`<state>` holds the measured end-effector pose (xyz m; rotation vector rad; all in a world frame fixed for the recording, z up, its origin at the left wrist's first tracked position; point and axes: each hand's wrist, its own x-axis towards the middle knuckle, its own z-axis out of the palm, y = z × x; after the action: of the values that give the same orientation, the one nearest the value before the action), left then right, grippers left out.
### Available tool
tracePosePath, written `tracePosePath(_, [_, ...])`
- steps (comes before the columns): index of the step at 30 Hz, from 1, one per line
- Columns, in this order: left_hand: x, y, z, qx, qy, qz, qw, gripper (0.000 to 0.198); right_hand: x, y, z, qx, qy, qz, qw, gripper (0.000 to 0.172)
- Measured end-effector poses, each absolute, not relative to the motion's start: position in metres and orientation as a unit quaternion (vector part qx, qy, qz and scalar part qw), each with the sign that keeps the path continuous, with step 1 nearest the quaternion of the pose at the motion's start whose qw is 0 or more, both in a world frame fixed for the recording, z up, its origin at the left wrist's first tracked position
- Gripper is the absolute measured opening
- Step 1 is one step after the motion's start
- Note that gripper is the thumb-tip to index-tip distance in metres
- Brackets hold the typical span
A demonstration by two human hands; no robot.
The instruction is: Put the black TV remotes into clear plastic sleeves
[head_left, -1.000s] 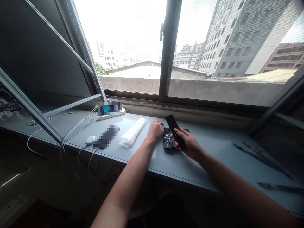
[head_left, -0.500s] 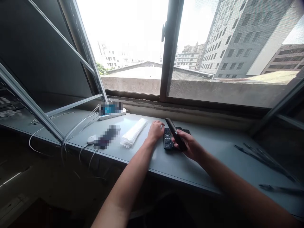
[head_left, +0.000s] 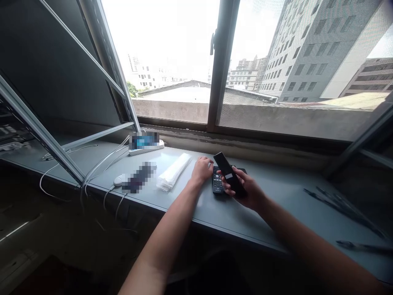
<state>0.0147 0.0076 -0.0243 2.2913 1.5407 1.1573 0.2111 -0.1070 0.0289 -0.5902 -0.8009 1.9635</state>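
Observation:
My right hand [head_left: 242, 186] is closed around a black remote control [head_left: 224, 164], raised and tilted above the table. Its smooth back, carrying a small white label, faces me. Beneath it lies another black remote [head_left: 217, 187], button side up, partly covered by the held one. A further dark object [head_left: 241, 169], perhaps a third remote, shows just behind my right fingers. My left hand [head_left: 202, 169] rests on the table at the left edge of the lying remote, fingers loosely bent and holding nothing; whether they touch it I cannot tell.
Left of my hands lies a stack of clear plastic sleeves [head_left: 174, 172]. Farther left are a blurred-out item [head_left: 139, 178], a white round puck [head_left: 118, 180] with cables, and a white power strip [head_left: 147, 150]. Metal frame bars [head_left: 39, 127] slant at left. Dark pens [head_left: 356, 245] lie right.
My right hand has turned the held remote so that its flat back with the white label shows more fully. My left hand stays in place.

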Motion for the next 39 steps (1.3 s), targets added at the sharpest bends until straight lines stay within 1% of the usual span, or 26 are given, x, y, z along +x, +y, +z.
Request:
tracePosePath(5, [0.0141,0.0104,-0.0277,0.765,0.511,0.386,0.065,0.020,0.2093,-0.1049,0.0272,-0.295,-0.317,0.766,0.476,0.020])
tracePosePath(7, [0.0140,0.0117,-0.0286,0.765,0.513,0.383,0.064,0.021,0.2094,-0.1036,0.0286,-0.341,-0.310,0.753,0.469,0.021])
tracePosePath(10, [0.0140,0.0125,-0.0285,0.766,0.515,0.381,0.063,0.021,0.2102,-0.1018,0.0321,-0.373,-0.281,0.761,0.450,0.029])
tracePosePath(13, [0.0142,0.0118,-0.0275,0.765,0.516,0.379,0.065,0.021,0.2113,-0.1019,0.0343,-0.329,-0.282,0.778,0.455,0.037])
tracePosePath(16, [0.0142,0.0109,-0.0268,0.766,0.517,0.376,0.065,0.022,0.2126,-0.1039,0.0349,-0.276,-0.297,0.798,0.445,0.038])
tracePosePath(20, [0.0141,0.0112,-0.0278,0.766,0.512,0.383,0.064,0.023,0.2126,-0.1058,0.0348,-0.259,-0.282,0.817,0.431,0.042])
tracePosePath(22, [0.0140,0.0117,-0.0287,0.765,0.512,0.385,0.063,0.022,0.2118,-0.1056,0.0344,-0.258,-0.267,0.817,0.441,0.039])
tracePosePath(25, [0.0141,0.0120,-0.0296,0.765,0.511,0.387,0.061,0.021,0.2112,-0.1048,0.0338,-0.269,-0.250,0.805,0.466,0.025])
tracePosePath(26, [0.0141,0.0120,-0.0296,0.765,0.511,0.389,0.061,0.021,0.2113,-0.1045,0.0337,-0.282,-0.250,0.800,0.467,0.023])
tracePosePath(29, [0.0143,0.0114,-0.0290,0.763,0.513,0.388,0.064,0.021,0.2124,-0.1035,0.0337,-0.323,-0.258,0.789,0.454,0.026])
tracePosePath(31, [0.0143,0.0110,-0.0284,0.761,0.517,0.385,0.065,0.021,0.2129,-0.1028,0.0334,-0.325,-0.269,0.788,0.449,0.027])
tracePosePath(39, [0.0141,0.0101,-0.0283,0.761,0.512,0.392,0.070,0.023,0.2144,-0.1039,0.0322,-0.244,-0.291,0.817,0.434,0.033])
